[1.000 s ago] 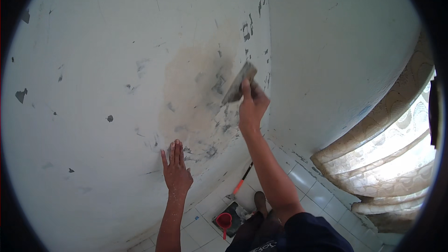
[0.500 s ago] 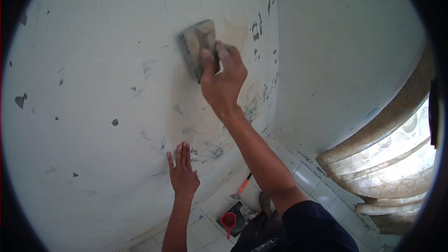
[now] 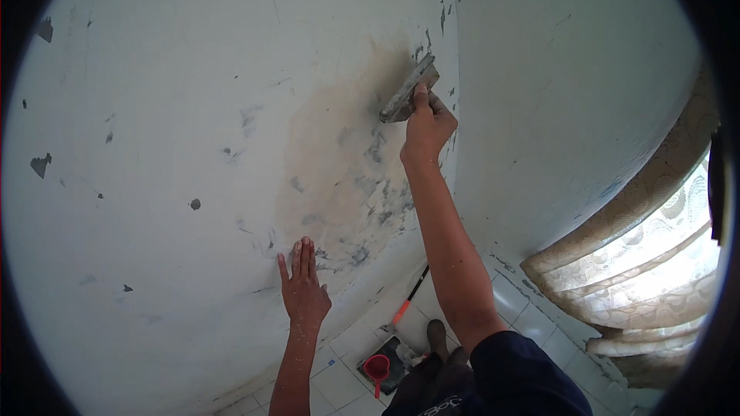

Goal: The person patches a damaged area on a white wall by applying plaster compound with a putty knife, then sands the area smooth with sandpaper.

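My right hand is closed on a wide putty knife, thumb on the near side of its plate. The tool's long edge slants against the white wall, close to the corner. Below and left of it, a beige smeared patch spreads over the wall, with grey scuffs and bare spots in its lower part. My left hand lies flat on the wall under the patch, fingers stretched upward and holding nothing.
A second wall meets this one at right. Patterned curtains hang over a bright window. On the tiled floor stand a red dipper on a dark tray and an orange-and-black handled tool near my foot.
My right hand has carried the putty knife rightward toward the corner and turned its edge to the other slant. More of the beige patch shows. The left hand stays put.
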The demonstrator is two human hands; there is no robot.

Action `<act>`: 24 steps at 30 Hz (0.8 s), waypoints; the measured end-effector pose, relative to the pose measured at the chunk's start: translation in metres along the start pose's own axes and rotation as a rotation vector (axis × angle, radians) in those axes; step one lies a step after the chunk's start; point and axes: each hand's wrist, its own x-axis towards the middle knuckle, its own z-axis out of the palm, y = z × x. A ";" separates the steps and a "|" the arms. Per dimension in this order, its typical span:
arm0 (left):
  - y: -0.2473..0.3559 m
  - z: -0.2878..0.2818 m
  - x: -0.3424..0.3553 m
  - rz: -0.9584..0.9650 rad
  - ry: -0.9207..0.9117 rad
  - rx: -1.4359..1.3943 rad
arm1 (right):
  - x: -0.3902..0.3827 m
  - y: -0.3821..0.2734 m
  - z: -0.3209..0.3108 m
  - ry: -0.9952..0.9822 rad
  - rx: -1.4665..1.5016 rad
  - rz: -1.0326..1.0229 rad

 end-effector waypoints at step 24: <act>0.000 -0.005 -0.004 -0.026 -0.026 0.005 | -0.066 -0.041 0.041 -0.224 -0.394 -0.725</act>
